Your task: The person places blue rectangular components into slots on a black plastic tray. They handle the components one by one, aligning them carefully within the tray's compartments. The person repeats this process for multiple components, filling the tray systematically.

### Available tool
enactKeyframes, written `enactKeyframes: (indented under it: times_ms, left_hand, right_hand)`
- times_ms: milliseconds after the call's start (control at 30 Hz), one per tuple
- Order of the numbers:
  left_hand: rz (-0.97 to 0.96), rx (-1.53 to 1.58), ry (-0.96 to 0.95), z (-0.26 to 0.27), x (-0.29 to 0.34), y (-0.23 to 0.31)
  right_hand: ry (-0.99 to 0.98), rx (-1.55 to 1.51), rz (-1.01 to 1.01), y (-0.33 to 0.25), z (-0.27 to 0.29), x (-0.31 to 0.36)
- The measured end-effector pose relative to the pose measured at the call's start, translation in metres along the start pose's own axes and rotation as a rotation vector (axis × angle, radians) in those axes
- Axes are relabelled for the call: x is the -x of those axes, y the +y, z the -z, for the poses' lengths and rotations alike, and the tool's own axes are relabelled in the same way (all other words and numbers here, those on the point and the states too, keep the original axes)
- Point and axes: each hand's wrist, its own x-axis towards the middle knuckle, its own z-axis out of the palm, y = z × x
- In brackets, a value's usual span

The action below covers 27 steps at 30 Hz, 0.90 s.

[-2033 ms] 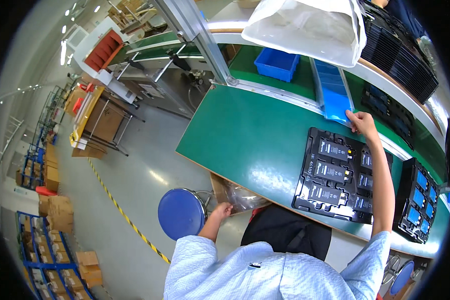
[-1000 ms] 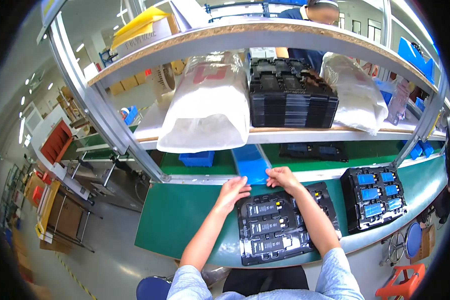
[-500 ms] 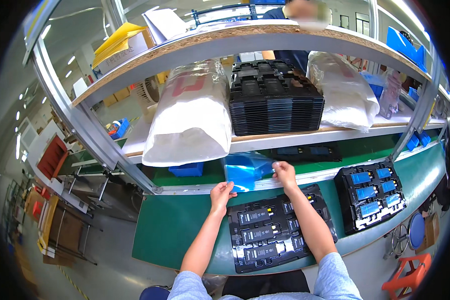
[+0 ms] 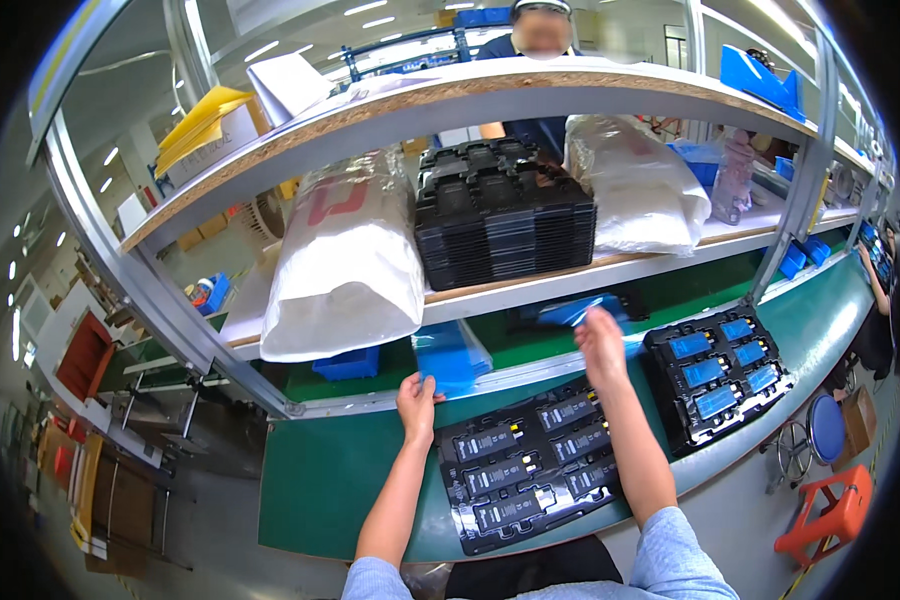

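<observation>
My left hand [image 4: 417, 408] pinches the lower corner of a stack of blue film sheets [image 4: 446, 358] at the bench's back rail. Up and to the right, my right hand [image 4: 601, 350] grips a separate blue film sheet [image 4: 568, 312], partly blurred. Below my hands lies a black plastic tray [image 4: 453, 512] with several flat black batteries [image 4: 493, 443] in its pockets. My right forearm passes over this tray's right side. Further right, a thicker black tray stack [image 4: 678, 432] holds several batteries faced with blue film [image 4: 703, 372].
A shelf above the bench carries a tall stack of black trays [image 4: 505, 235] between two white plastic bags [image 4: 345, 285]. A blue bin [image 4: 347, 364] sits under the shelf. At the right stand an orange stool [image 4: 825, 515] and a round blue stool [image 4: 825, 425]. Another person is behind the shelf.
My right hand has moved right and away from the stack, carrying one film sheet off it. My left hand still holds the stack. The whole view has shifted slightly.
</observation>
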Motion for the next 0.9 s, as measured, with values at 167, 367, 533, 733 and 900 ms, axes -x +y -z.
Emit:
enactKeyframes:
  times_ms: [167, 367, 533, 733, 900]
  left_hand:
    - [-0.239, -0.369, 0.08, -0.008, 0.001, 0.003]
    - [-0.734, -0.72, 0.147, -0.025, 0.027, 0.038]
    - [-0.337, -0.21, -0.576, -0.041, 0.088, 0.077]
    - [-0.204, 0.036, -0.711, -0.038, 0.113, 0.071]
    - [-0.14, 0.235, -0.685, -0.032, 0.113, 0.066]
  right_hand:
    - [-0.26, -0.011, -0.457, 0.023, 0.013, 0.03]
    - [-0.472, 0.052, -0.452, 0.006, 0.003, 0.049]
    - [-0.598, 0.076, -0.468, -0.003, 0.017, 0.075]
    - [-0.637, 0.19, -0.54, -0.006, 0.02, 0.094]
    - [-0.658, 0.273, -0.536, -0.003, 0.021, 0.099]
